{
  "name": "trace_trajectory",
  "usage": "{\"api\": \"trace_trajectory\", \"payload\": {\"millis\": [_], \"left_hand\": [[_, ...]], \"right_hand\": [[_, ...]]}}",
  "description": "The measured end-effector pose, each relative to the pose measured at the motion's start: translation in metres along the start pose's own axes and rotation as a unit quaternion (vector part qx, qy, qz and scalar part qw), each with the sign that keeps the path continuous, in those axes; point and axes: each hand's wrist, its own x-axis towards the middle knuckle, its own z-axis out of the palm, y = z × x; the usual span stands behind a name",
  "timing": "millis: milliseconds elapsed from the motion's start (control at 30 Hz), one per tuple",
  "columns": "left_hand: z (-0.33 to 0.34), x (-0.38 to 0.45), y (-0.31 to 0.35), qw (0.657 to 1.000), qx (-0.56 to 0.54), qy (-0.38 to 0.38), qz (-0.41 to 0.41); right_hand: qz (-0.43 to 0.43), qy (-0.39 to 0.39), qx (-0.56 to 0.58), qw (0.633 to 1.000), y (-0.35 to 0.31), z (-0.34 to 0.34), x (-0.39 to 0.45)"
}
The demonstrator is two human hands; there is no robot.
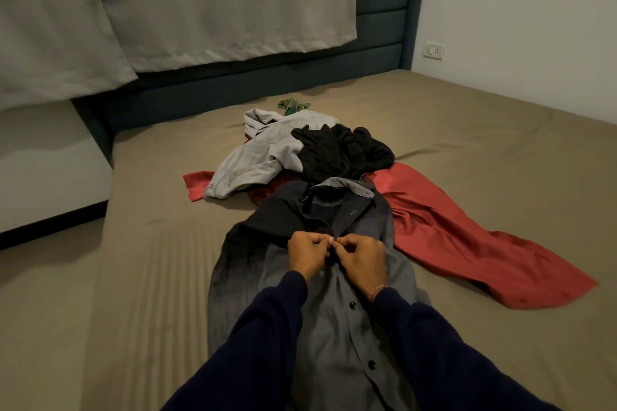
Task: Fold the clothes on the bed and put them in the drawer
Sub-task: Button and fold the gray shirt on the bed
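Left hand (pixel 309 252) & right hand (pixel 362 259) pinch the placket of the grey shirt (pixel 334 327) at 6 o'clock on the bed (pixel 484 130), prob. buttoning pre-fold; next needs sleeves folded in; pile (pixel 300 150) at 12.

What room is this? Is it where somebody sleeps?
Most likely a bedroom. A wide bed with a tan sheet fills the view, a padded dark blue headboard stands behind it, and grey curtains hang over it. Clothes lie on the bed, among them a grey button-up shirt.
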Motion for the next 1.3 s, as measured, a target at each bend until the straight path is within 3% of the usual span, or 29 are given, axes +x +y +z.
{"api": "trace_trajectory", "payload": {"millis": [100,300,1300], "left_hand": [[0.002,-0.003,-0.001,0.996,-0.077,-0.002,-0.038],[0.000,-0.002,-0.001,0.989,-0.131,-0.041,-0.054],[-0.004,-0.009,0.001,0.986,-0.153,-0.066,-0.022]], "right_hand": [[-0.021,0.019,-0.013,1.000,-0.003,0.002,-0.004],[-0.026,0.011,0.004,1.000,-0.004,0.004,-0.008],[-0.011,0.044,0.004,0.999,-0.008,0.009,-0.011]]}}
